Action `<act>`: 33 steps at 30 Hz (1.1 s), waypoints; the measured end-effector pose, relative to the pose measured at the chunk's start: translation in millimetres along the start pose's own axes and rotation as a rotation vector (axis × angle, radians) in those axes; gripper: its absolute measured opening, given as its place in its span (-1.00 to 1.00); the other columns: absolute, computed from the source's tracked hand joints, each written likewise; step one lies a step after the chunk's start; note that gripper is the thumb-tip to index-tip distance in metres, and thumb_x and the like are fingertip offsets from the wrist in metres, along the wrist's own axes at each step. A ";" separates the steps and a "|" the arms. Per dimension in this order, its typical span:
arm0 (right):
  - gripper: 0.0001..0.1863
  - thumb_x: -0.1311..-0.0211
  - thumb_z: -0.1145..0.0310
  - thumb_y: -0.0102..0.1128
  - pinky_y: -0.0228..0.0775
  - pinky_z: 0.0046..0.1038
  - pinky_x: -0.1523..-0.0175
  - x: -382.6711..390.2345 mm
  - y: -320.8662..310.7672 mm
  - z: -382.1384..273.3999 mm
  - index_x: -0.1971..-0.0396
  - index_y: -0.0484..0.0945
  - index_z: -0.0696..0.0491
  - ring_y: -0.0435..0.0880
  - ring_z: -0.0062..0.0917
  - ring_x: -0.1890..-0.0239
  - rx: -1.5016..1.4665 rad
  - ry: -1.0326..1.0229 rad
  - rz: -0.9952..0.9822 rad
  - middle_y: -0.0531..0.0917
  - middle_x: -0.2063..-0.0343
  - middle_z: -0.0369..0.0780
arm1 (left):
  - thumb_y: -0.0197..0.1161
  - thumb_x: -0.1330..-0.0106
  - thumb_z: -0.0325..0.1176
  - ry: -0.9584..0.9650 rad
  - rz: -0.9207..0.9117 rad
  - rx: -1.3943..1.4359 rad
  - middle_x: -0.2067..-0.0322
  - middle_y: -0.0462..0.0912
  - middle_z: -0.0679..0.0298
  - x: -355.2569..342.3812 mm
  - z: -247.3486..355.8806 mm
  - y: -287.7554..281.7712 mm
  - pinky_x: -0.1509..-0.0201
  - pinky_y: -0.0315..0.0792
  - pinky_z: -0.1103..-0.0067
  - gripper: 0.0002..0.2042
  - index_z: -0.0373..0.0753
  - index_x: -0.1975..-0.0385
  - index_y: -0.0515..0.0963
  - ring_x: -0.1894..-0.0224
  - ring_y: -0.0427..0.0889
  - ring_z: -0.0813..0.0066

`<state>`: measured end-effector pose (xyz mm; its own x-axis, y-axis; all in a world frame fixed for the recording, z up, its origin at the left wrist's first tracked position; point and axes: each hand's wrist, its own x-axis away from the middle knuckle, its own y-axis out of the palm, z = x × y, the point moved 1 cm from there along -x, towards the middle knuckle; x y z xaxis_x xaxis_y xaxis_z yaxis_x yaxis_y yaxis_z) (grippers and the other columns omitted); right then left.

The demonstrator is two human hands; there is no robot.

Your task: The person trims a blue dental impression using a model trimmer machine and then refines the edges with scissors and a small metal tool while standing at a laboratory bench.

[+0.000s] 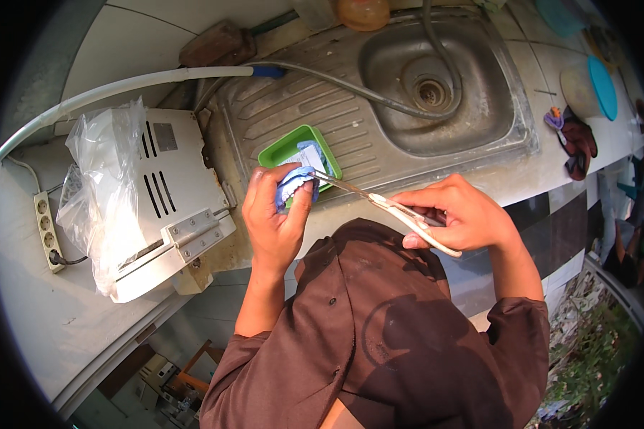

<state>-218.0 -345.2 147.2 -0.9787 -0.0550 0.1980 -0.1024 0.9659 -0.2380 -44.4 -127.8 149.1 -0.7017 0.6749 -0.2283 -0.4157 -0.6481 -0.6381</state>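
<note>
Pointing left and away from the body, pale-handled scissors (379, 199) are slanting tips-first onto a blue-and-white bundle (292, 184) | right hand (459, 213) is gripping the handles, half-curled | left hand (274, 222) is basically pinching the bundle by the green tray (285, 149)

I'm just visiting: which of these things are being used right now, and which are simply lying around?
In use, it seems:
Scissors, in the right hand
Blue-and-white bundle, in the left hand, at the blade tips
Green tray, holding similar blue material

Lying about, apparently:
Grey hose
Brown block
Dark reddish cloth
Clear plastic bag
</note>
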 end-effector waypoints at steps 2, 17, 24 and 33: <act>-0.36 0.06 0.11 0.54 0.29 -0.57 0.48 0.9 0.1 -0.4 -0.02 0.62 0.14 0.51 -0.63 0.60 -0.008 0.009 0.003 0.69 0.49 -0.15 | 0.35 -0.15 -0.49 0.004 0.002 -0.007 0.38 0.55 0.14 -0.2 -0.1 0.5 0.27 0.39 0.52 -0.78 -0.34 0.21 0.59 0.37 0.53 0.31; -0.42 -0.04 0.12 0.49 0.23 -0.54 0.54 1.7 -0.5 -5.3 -0.03 0.62 0.12 0.45 -0.59 0.69 0.019 -0.017 -0.003 0.60 0.65 -0.17 | 0.36 -0.13 -0.49 0.038 0.005 -0.087 0.38 0.55 0.13 0.5 1.4 2.4 0.32 0.41 0.49 -0.78 -0.35 0.22 0.59 0.40 0.54 0.27; -0.46 -0.06 0.10 0.47 0.29 -0.48 0.51 2.7 0.3 -5.7 0.01 0.64 0.11 0.51 -0.45 0.67 0.026 -0.036 0.035 0.62 0.62 -0.14 | 0.36 -0.16 -0.48 0.019 -0.007 -0.067 0.38 0.56 0.14 0.9 -1.5 1.9 0.30 0.41 0.49 -0.79 -0.35 0.22 0.59 0.40 0.54 0.28; -0.51 -0.10 0.07 0.43 0.34 -0.41 0.49 2.2 -1.3 -10.3 0.08 0.66 0.12 0.56 -0.31 0.62 0.029 0.002 0.028 0.65 0.56 -0.11 | 0.36 -0.18 -0.46 -0.001 -0.014 -0.040 0.39 0.57 0.14 0.7 -2.4 1.8 0.29 0.41 0.49 -0.81 -0.36 0.24 0.59 0.39 0.55 0.28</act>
<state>-218.2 -344.0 157.7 -0.9809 -0.0273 0.1926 -0.0799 0.9593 -0.2708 -44.3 -127.7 146.0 -0.6966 0.6836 -0.2179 -0.4023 -0.6236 -0.6703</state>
